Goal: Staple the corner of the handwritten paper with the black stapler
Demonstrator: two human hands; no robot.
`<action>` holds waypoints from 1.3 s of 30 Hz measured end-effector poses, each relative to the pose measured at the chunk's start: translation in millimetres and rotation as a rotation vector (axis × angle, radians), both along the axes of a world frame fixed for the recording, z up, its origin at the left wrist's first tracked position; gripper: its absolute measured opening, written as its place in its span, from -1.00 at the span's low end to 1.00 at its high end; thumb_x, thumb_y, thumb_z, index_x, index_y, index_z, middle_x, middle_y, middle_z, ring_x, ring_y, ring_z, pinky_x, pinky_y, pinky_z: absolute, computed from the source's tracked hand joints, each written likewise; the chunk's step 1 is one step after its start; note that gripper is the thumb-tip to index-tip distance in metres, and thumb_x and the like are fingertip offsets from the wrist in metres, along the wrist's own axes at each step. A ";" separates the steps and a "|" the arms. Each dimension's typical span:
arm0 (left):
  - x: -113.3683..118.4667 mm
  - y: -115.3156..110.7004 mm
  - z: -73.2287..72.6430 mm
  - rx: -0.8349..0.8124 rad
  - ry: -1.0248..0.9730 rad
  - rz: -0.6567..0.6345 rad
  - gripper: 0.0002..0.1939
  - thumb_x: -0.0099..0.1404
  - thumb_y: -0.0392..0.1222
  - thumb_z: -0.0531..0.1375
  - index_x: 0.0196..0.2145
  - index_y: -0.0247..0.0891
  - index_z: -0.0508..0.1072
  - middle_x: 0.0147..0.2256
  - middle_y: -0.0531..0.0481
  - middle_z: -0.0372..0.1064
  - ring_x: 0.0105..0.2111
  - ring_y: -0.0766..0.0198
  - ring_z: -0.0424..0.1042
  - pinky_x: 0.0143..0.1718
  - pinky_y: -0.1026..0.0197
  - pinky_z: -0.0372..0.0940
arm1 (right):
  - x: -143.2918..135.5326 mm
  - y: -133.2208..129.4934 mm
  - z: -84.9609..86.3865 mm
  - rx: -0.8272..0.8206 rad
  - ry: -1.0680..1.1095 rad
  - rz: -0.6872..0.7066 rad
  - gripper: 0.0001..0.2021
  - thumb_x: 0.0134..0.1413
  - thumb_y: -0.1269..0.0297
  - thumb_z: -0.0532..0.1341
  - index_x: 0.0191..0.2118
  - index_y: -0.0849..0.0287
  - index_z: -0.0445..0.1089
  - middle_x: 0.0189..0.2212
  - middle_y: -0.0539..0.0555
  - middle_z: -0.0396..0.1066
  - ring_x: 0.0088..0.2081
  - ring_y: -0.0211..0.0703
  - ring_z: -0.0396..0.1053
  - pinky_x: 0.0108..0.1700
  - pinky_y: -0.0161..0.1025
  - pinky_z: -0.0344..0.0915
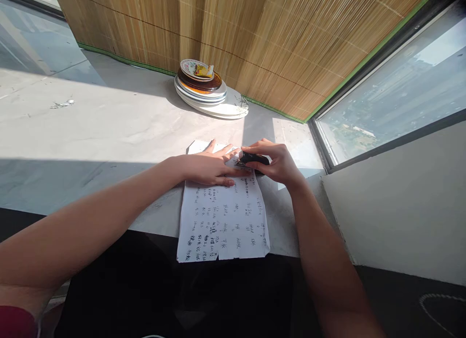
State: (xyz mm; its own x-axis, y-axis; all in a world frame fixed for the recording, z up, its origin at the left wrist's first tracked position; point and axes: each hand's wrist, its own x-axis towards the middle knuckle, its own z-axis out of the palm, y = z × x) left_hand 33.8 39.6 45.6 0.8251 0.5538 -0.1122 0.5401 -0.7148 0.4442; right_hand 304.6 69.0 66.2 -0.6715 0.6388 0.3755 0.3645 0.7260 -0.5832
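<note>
White sheets of paper (227,226) with handwriting lie at the counter's front edge, the near end reaching over it. My left hand (211,168) is pressed flat across the far part of the sheets, its fingers spread and pointing right. Closed around a small black stapler (253,158) is my right hand (276,159), at the far right edge of the paper. The stapler's front end points left, close to the left fingers. Its lower jaw is partly hidden, so I cannot tell whether paper sits inside it.
A stack of plates (200,99) stands at the back, with a yellow wrapped packet (204,71) on top. Behind it hangs a bamboo blind (233,32). A window (393,90) is on the right. Small white scraps (62,104) lie far left on the counter (120,134).
</note>
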 end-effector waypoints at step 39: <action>0.7 -1.2 1.9 -0.056 -0.070 0.038 -0.42 0.55 0.23 0.15 0.47 0.32 0.34 0.59 0.11 -0.03 0.61 -0.31 -0.34 0.52 -0.54 -0.19 | -6.9 -2.5 -2.9 0.054 -0.098 0.001 -0.74 0.38 0.18 0.31 0.08 -0.15 0.70 -0.11 0.05 0.63 -0.18 -0.01 0.37 -0.02 0.09 0.37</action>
State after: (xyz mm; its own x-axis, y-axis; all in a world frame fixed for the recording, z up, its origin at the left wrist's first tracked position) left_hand 34.6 38.5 47.6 0.8104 0.5793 -0.0872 0.5329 -0.6671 0.5205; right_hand 297.7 66.5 63.3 -0.7076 0.6183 0.3422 0.4167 0.7561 -0.5046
